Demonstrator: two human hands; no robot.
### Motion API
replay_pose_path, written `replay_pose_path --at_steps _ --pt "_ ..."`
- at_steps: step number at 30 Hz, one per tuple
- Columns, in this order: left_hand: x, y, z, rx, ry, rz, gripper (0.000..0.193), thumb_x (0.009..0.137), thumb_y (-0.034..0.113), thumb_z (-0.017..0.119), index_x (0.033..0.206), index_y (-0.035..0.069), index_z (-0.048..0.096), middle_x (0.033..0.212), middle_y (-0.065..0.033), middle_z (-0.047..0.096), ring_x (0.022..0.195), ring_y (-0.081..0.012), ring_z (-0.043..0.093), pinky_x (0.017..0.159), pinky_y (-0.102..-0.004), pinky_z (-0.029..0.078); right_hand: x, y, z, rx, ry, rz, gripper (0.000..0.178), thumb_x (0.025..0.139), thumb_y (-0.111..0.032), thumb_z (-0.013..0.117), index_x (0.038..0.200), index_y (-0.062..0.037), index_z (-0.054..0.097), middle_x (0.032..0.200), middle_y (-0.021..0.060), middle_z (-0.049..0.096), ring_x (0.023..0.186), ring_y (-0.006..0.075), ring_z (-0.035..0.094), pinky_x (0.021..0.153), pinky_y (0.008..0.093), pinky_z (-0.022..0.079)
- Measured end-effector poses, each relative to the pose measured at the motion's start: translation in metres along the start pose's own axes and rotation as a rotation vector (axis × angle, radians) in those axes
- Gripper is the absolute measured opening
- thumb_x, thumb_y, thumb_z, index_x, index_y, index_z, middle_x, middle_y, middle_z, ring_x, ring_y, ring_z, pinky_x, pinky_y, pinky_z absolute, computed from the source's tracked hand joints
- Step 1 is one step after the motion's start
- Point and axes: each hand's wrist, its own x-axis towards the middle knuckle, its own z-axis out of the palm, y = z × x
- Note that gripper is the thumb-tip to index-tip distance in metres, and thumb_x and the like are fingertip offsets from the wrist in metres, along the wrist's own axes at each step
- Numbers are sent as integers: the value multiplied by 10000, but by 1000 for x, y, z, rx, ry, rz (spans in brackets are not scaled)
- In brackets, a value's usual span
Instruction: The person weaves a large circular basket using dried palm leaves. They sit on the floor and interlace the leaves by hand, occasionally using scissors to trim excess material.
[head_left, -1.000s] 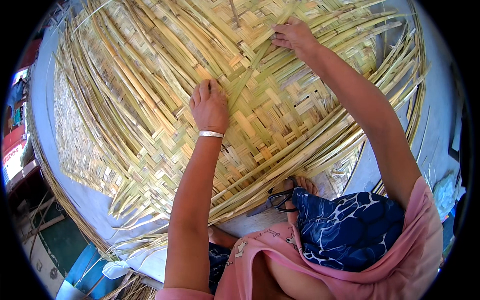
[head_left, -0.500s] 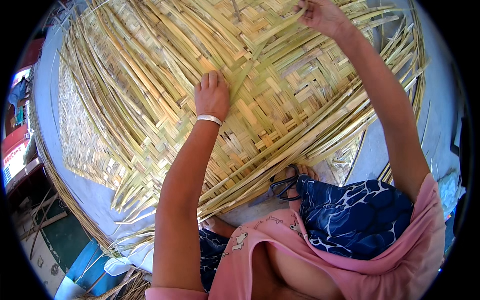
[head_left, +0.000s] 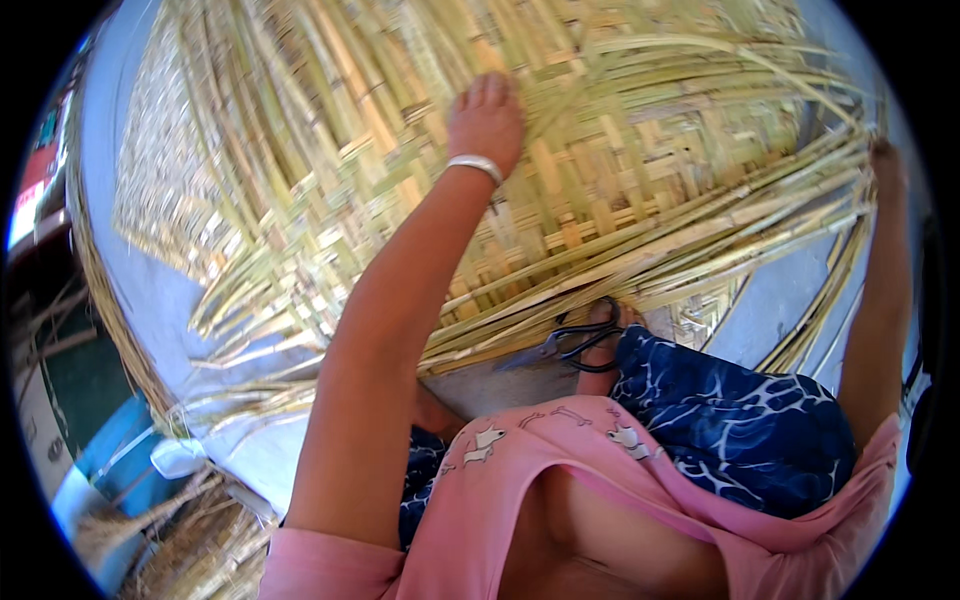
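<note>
A large woven mat of pale yellow-green split cane (head_left: 650,150) spreads out in front of me, with loose unwoven strips running off its far and right sides. My left hand (head_left: 487,120), a silvery bangle (head_left: 476,163) at its wrist, lies palm down on the weave with its fingers stretched forward. Far out at the right rim is my right hand (head_left: 886,165), blurred and seen edge-on. One long cane strip (head_left: 790,78) bows up from the mat and runs down to that hand, whose fingers look closed on its end.
Dark-handled shears (head_left: 580,345) lie by my foot at the mat's near edge. A bundle of long strips (head_left: 640,270) crosses that edge. Grey floor (head_left: 150,300) borders the mat. At the lower left are a blue container (head_left: 120,450) and piled dry stalks (head_left: 200,540).
My right hand has swept from the top of the mat to the far right, the strip bending after it. My left hand has shifted up and right in view. The view has turned slightly.
</note>
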Motion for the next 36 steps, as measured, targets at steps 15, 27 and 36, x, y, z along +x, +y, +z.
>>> replay_pose_path --at_steps 15,27,36 --pt "-188 3 -93 -239 -188 4 722 772 438 631 1312 23 392 1366 -168 387 1261 -329 360 1036 -457 265 -178 -475 -147 1112 -198 -511 325 879 -167 548 1176 -37 558 1174 169 570 1119 287 523 994 333 369" --pt "-311 -10 -98 -154 -525 42 1020 568 386 788 1385 44 283 1423 -137 325 1318 -305 305 1060 -465 240 -309 -520 -225 266 -362 -1294 1001 578 -347 789 1405 -113 276 1429 105 323 1300 280 324 1073 423 243" --pt "-318 -39 -92 -83 -407 250 823 634 203 738 1352 63 362 1353 -98 419 1223 -270 425 996 -405 336 -311 -514 -211 336 -321 -1263 1024 547 -295 806 1403 -124 270 1430 69 314 1252 275 363 1068 401 268"
